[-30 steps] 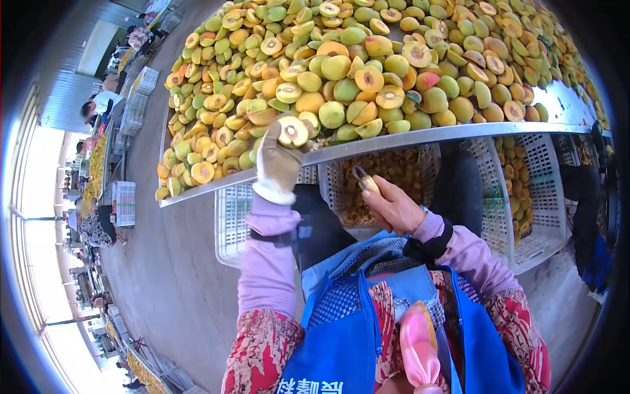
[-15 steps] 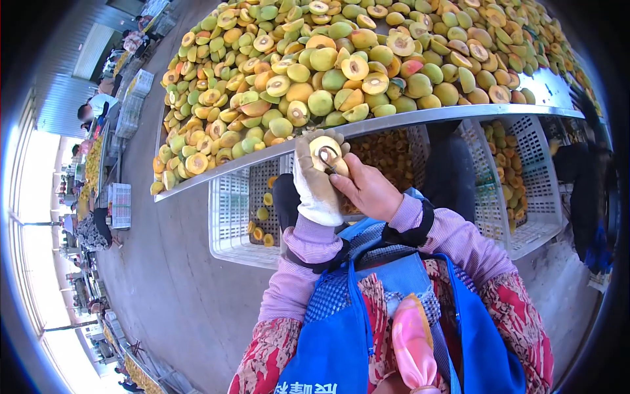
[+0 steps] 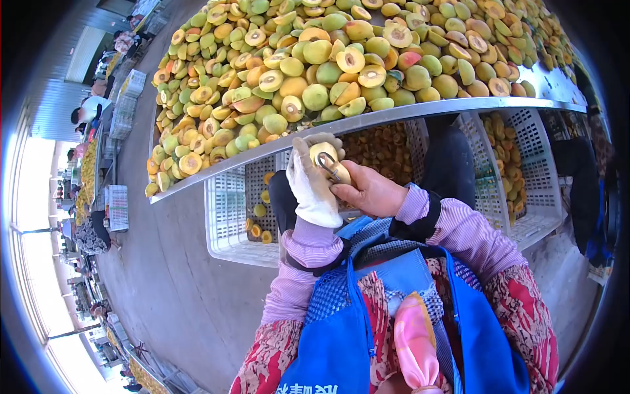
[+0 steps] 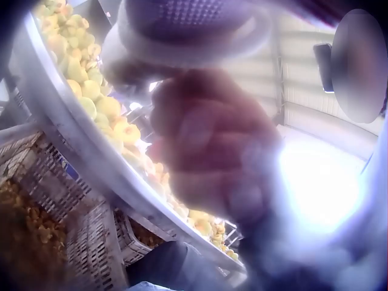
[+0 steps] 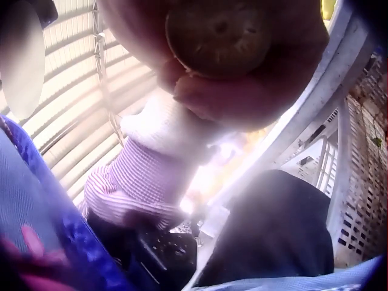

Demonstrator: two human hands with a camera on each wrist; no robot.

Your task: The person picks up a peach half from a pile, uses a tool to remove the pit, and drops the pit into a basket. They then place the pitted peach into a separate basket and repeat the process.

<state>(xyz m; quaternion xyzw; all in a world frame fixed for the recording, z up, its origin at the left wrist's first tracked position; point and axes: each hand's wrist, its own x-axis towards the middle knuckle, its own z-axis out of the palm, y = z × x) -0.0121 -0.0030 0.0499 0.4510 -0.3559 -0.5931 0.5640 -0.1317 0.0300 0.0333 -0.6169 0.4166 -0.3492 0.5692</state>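
- Since a second ago, left hand (image 3: 312, 187) pulled back from over the tray (image 3: 394, 115) and right hand (image 3: 375, 189) closed in, from apart to meeting.
- Left fingers: gloved, curled round the fruit half (image 3: 322, 153), cut face showing. Partly closed, not flat.
- Right fingers: bare, curled on the handle of the looped tool (image 3: 341, 173), thumb along it. Grip closed.
- Fruit half sat between my fingers, just beyond the tray's near rim; tool's metal loop lay over its cut face. Couldn't tell how deep.
- Cut fruit pile (image 3: 315, 97) sat beyond my fingers, on the tray.
- Crate of pieces (image 3: 377, 150) was under the tray, past my right fingers.
- Wrist views: fingers dark, blurred.
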